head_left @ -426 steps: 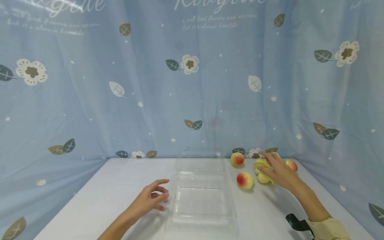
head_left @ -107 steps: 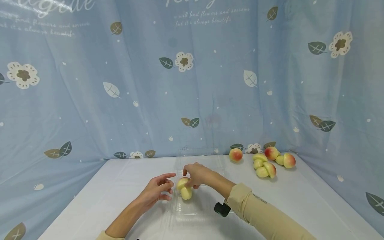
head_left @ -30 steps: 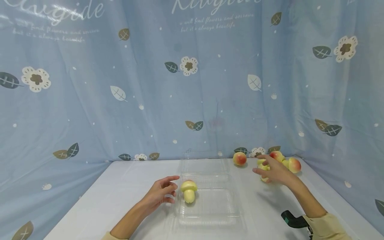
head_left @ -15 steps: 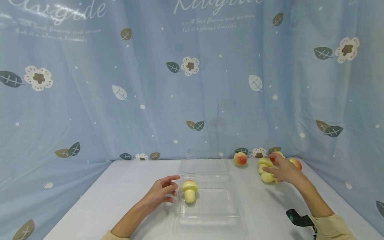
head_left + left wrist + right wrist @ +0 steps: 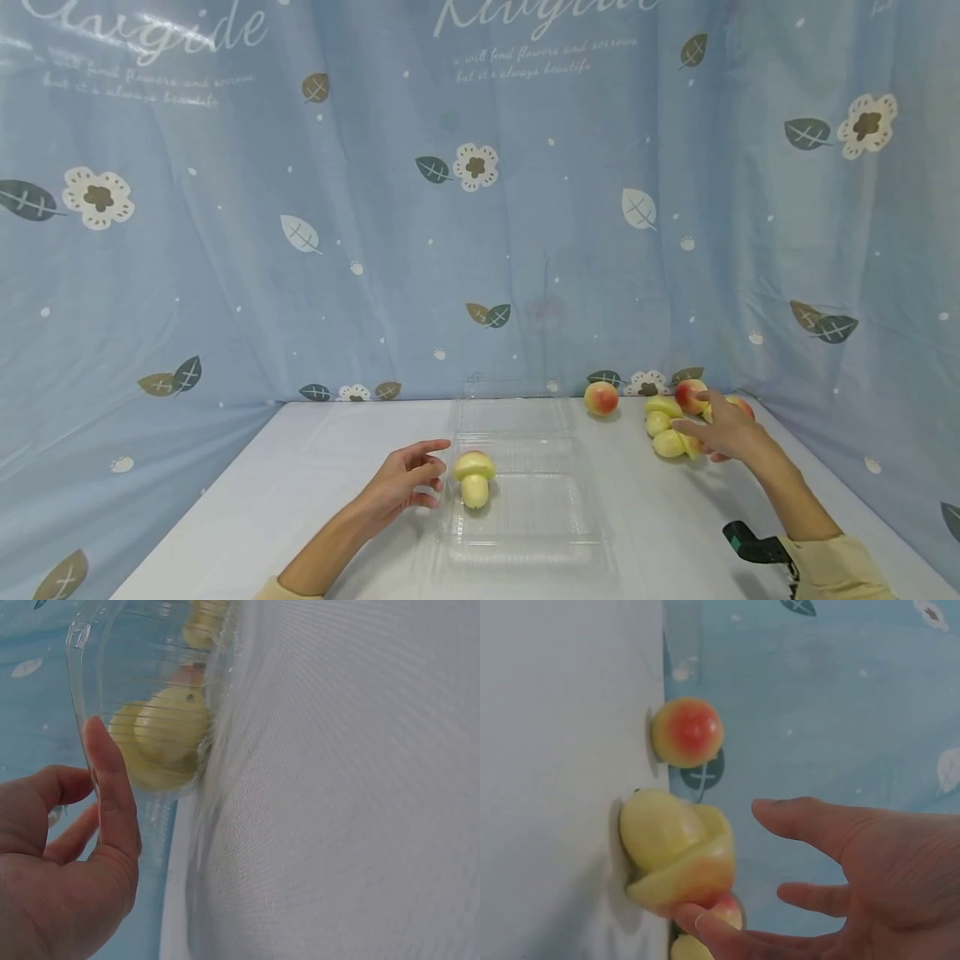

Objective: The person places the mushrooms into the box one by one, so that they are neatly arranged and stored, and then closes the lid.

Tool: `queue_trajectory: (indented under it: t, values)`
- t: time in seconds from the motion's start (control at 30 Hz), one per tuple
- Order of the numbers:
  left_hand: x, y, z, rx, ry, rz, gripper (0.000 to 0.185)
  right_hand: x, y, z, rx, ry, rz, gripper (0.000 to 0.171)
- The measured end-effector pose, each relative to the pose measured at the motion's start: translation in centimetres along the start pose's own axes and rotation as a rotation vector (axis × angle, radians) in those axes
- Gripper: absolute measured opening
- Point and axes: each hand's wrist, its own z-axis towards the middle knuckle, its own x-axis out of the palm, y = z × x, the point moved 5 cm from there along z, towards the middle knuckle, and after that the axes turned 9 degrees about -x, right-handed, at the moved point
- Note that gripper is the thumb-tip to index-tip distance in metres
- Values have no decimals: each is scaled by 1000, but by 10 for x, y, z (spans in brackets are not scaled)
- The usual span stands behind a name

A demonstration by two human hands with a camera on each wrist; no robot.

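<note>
A clear plastic container (image 5: 540, 508) lies in the middle of the table. One mushroom-shaped toy (image 5: 474, 479), yellow with a pink blush, lies at the left inside it. My left hand (image 5: 397, 483) is at the container's left side. In the left wrist view its fingers (image 5: 114, 787) meet at the rim from both sides. At the right back, my right hand (image 5: 735, 429) hovers over a group of mushroom-shaped toys (image 5: 667, 442), fingers spread. In the right wrist view one fingertip overlaps the cap of the nearest toy mushroom (image 5: 660, 832); the thumb stands apart from it.
A single red-and-yellow toy (image 5: 602, 399) sits left of the group, by the curtain. Another red-capped toy (image 5: 690, 395) lies behind the group. The clear lid (image 5: 513, 412) extends toward the blue patterned curtain (image 5: 375, 250) behind the white table (image 5: 352, 433).
The toy mushroom at the front of the pile was carried into the container by my right hand and released. That hand returned to the group and just shifted slightly right. My left hand stays.
</note>
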Motion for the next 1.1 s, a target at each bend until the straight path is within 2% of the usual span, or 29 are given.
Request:
queue_trajectory:
  t: [0.43, 0.63, 0.73, 0.87, 0.97, 1.1]
  values:
    - [0, -1, -2, 0, 19, -2, 56, 3, -17, 1, 74, 13, -48, 93]
    - [0, -1, -1, -4, 19, -8, 55, 5, -21, 2, 50, 16, -70, 100]
    - [1, -1, -1, -3, 21, -9, 54, 8, -22, 4, 11, 21, -120, 102]
    - [0, 0, -2, 2, 20, -2, 54, 15, -23, 6, -43, 15, -129, 93]
    - [0, 0, -2, 4, 17, 0, 54, 19, -23, 5, -54, 10, -55, 81]
    - [-1, 0, -2, 1, 16, -3, 54, 21, -23, 5, -59, 4, -15, 73]
